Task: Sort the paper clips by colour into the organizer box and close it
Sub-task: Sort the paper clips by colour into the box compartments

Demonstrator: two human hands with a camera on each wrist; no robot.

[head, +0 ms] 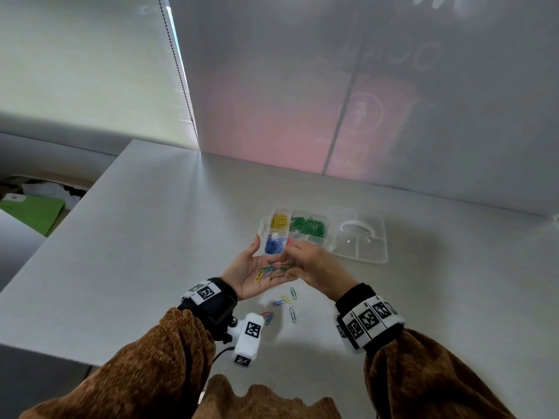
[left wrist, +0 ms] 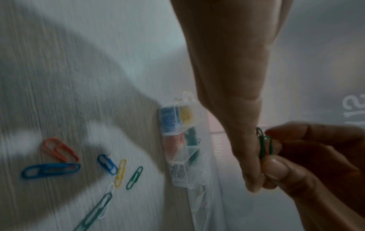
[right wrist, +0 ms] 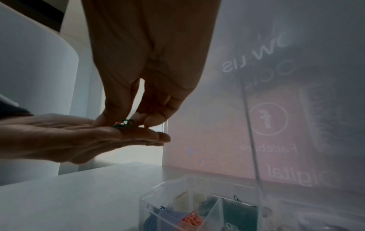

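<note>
The left hand is held palm up above the bench, fingers straight, serving as a tray for a small mixed heap of paper clips so that single colours can be picked off it close to the box. The right hand reaches over that palm, and its fingers pinch green paper clips between thumb and fingertips, judged to be bound for the green section. The clear plastic organizer box lies just beyond the hands with its lid swung flat open to the right, giving free access. Its compartments already hold yellow, green, blue and pink-orange clips, with white ones in another section. Several loose clips of mixed colours lie on the bench beneath the hands, so sorting appears well advanced but unfinished.
</note>
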